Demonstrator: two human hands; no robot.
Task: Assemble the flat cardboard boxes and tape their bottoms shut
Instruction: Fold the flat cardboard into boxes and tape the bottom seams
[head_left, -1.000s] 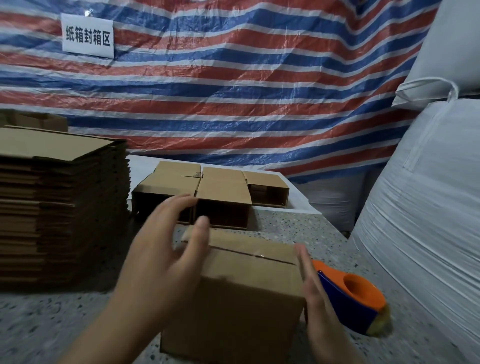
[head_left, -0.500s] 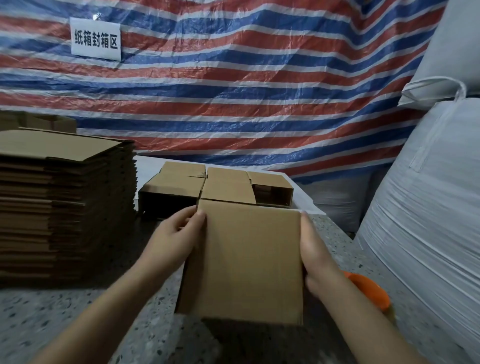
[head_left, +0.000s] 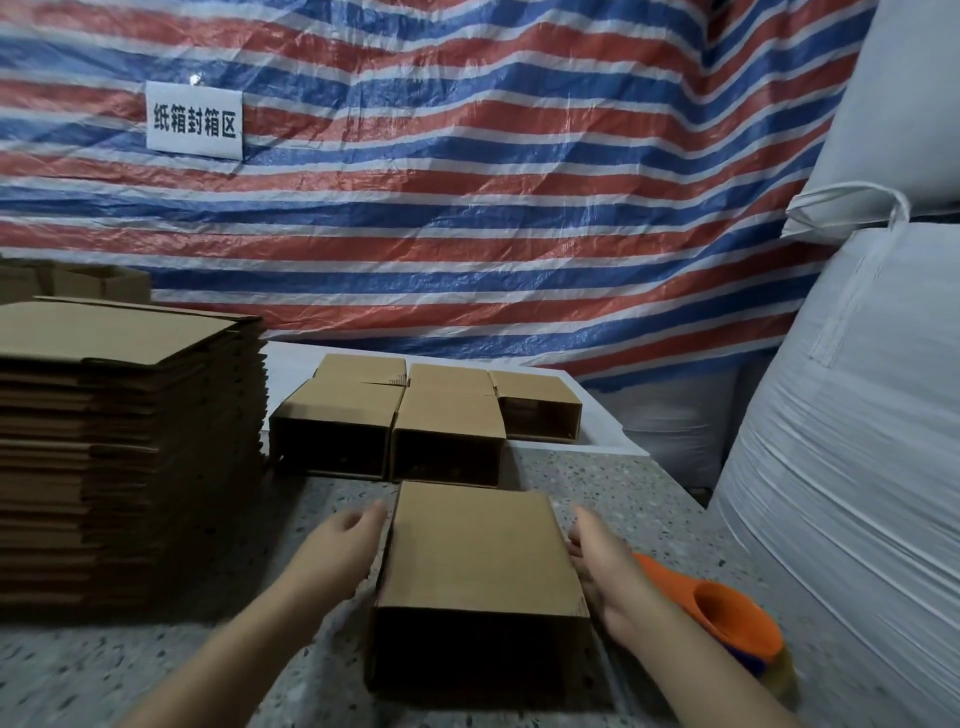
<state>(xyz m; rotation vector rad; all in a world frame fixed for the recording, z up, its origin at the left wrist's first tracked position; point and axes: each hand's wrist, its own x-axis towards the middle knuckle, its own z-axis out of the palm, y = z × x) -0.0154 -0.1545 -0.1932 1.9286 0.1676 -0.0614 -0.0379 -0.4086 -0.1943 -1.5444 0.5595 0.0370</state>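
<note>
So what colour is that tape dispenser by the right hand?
The tape dispenser is orange with a blue part, seen in the head view.

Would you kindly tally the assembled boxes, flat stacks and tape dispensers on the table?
Assembled boxes: 6, namely the box between the hands and five behind
Stack of flat boxes: 1
Tape dispenser: 1
Total: 8

An assembled brown cardboard box (head_left: 475, 551) lies on its side (open end toward the camera); five finished boxes (head_left: 426, 410) beyond, flat stack (head_left: 124, 441) left.
</note>
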